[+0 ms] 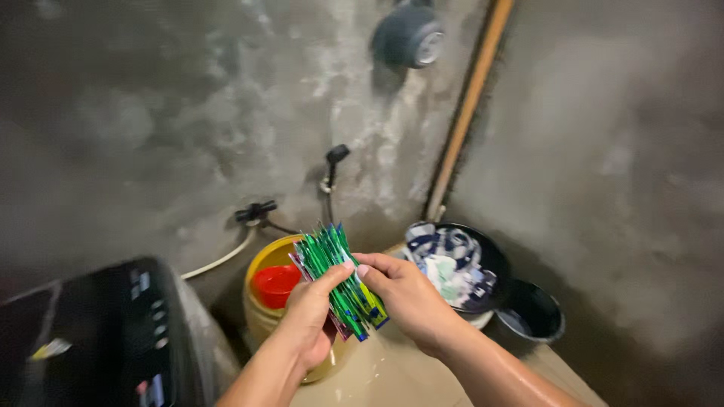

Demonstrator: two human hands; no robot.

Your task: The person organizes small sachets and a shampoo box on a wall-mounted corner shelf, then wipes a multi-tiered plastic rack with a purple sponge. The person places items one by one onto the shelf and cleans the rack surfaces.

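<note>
Above the yellow bucket (pixel 260 301), both hands gripped 1 fanned bundle of green sachets (pixel 338 279). The left hand (pixel 309 313) was closed round the bundle's lower edge; the right hand (pixel 407 298) pinched its right side with fingers narrowed. The sachets appeared light, thin, flexible and probably slick; best held across the stacked middle. Right of the bucket, a dark basin (pixel 494 264) held crumpled white and blue wrappers.

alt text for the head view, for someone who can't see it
Two bare hands, left hand and right hand, hold a strip of green sachets over a yellow bucket containing a red scoop. A dark basin of clothes sits by concrete walls.
</note>
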